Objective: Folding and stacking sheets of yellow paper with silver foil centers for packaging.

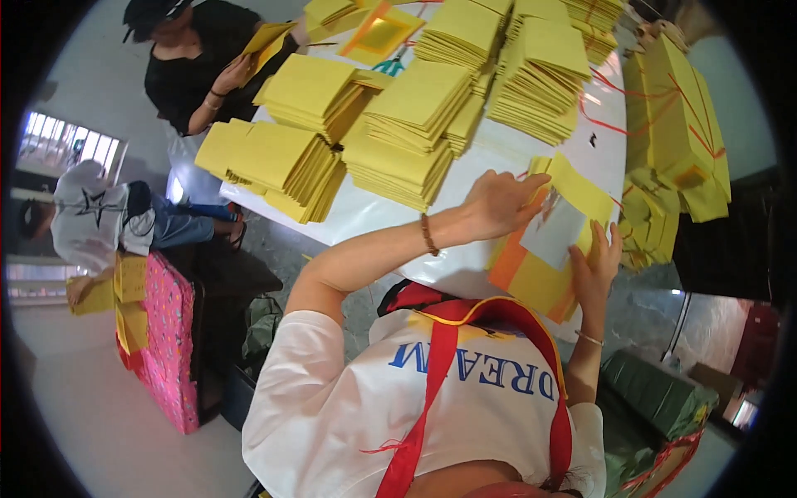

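- The left hand (498, 203) lies palm down, fingers spread and lightly curled, on the top edge of a yellow sheet (573, 187) near the table's near edge; the fingertips press on the sheet, but a closed grip cannot be made out.
- The right hand (594, 266) is open, fingers straight and pointing up, pressed flat against the right side of the small pile (531, 278) of yellow and orange paper under that sheet.
- A pale grey-white square (554, 228) sits on the pile between the two hands, touching neither clearly.
- The pile rests on the white table (498, 158) at its near edge, partly overhanging toward the person's chest.
- A beaded bracelet (428, 235) circles the left wrist; a thin bangle (589, 338) circles the right.
- Toward the table's far side stand many fanned stacks of yellow envelopes (398, 141), close together and overlapping.
- Red string (610, 126) trails across the table right of the stacks.
- At the right edge leans a tall bundle of yellow paper (677, 124) tied with red string.
- At the far left corner another person (195, 75) in black holds a yellow sheet.
- To the left, off the table, a second person (95, 220) in a white top sits beside a pink box (170, 340).
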Demonstrator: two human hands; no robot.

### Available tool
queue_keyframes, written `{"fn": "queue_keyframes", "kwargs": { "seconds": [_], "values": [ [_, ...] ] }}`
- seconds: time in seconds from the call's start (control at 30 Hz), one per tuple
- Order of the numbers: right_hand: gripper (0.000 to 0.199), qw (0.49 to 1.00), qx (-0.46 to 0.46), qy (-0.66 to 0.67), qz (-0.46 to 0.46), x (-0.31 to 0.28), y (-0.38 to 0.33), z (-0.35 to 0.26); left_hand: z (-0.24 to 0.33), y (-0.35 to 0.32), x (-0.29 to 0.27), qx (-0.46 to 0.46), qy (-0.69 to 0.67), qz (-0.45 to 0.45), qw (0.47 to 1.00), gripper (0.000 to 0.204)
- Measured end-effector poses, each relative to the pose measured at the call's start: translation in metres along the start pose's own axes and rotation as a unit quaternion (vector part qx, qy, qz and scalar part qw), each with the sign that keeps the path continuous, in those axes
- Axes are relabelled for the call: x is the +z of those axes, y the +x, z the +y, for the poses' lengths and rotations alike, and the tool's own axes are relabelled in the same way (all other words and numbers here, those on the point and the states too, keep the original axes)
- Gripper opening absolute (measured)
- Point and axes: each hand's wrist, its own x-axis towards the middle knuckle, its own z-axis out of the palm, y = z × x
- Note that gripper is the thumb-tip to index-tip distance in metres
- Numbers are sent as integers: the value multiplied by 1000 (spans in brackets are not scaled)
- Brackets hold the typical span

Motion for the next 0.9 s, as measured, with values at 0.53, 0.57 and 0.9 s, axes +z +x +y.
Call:
{"fn": "queue_keyframes", "kwargs": {
  "seconds": [0.53,0.57,0.9],
  "values": [
    [38,910,-250,327,-51,6,110,-117,-213,10,-153,-99,498,12,861,42],
    [38,907,-258,328,-51,10,112,-120,-216,11,-150,-89,515,-19,852,39],
    [28,919,-240,299,-95,35,122,-112,-213,20,-185,4,542,121,831,14]
  ]
}}
